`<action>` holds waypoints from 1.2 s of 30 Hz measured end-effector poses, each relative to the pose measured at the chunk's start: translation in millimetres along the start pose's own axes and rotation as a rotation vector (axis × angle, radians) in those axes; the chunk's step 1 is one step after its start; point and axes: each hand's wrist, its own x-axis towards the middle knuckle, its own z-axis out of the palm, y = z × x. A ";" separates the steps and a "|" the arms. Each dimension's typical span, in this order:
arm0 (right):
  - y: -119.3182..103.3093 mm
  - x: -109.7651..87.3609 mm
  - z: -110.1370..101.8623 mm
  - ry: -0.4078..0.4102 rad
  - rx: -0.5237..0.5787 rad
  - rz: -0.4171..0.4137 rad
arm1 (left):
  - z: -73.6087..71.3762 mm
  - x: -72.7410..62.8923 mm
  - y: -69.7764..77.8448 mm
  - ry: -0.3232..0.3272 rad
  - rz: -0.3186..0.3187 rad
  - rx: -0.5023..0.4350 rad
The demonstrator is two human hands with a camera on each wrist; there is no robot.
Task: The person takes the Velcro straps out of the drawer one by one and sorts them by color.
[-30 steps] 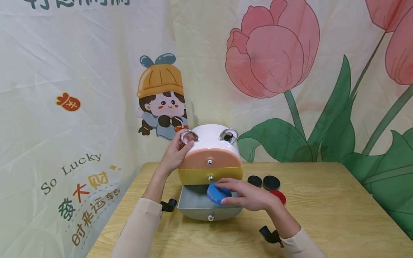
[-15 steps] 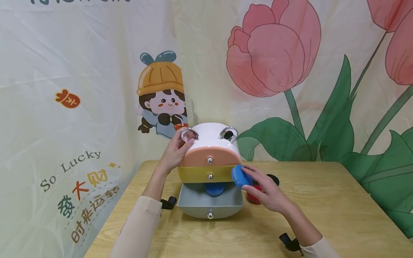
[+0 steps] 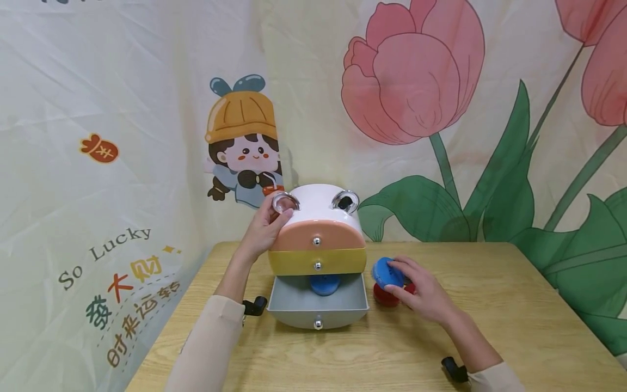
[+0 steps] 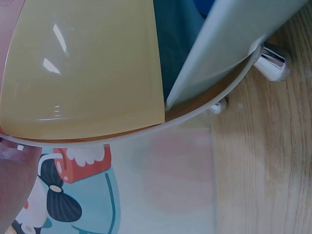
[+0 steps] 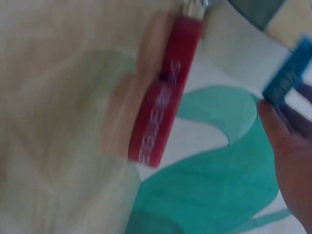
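Note:
My left hand [image 3: 264,228] grips the upper left side of a frog-shaped drawer box [image 3: 318,209], thumb near its silver eye ring. The box's grey bottom drawer [image 3: 318,318] stands pulled out, with a blue disc [image 3: 325,285] lying inside at the back. Right of the box, my right hand [image 3: 423,294] pinches a second blue disc [image 3: 388,272], like a small weight plate, between thumb and fingers. It is tilted above red discs [image 3: 386,296], partly hidden behind it and the hand. In the right wrist view, the red discs [image 5: 158,112] show white letters on their rims.
The orange drawer [image 3: 316,234] and yellow drawer [image 3: 317,262] above are pushed in. All stands on a wooden table [image 3: 490,326], with a printed cloth [image 3: 313,109] hanging behind. Black wrist mounts [image 3: 454,370] jut from both sleeves.
My right hand has moved from over the grey drawer rightward to the red discs, carrying the blue disc. The other blue disc in the drawer has come into sight. The left hand stays put.

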 end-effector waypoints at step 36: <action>24.6 -2.8 -4.7 -0.551 0.123 0.061 | 0.5 0.6 -0.8 -0.007 0.023 -0.008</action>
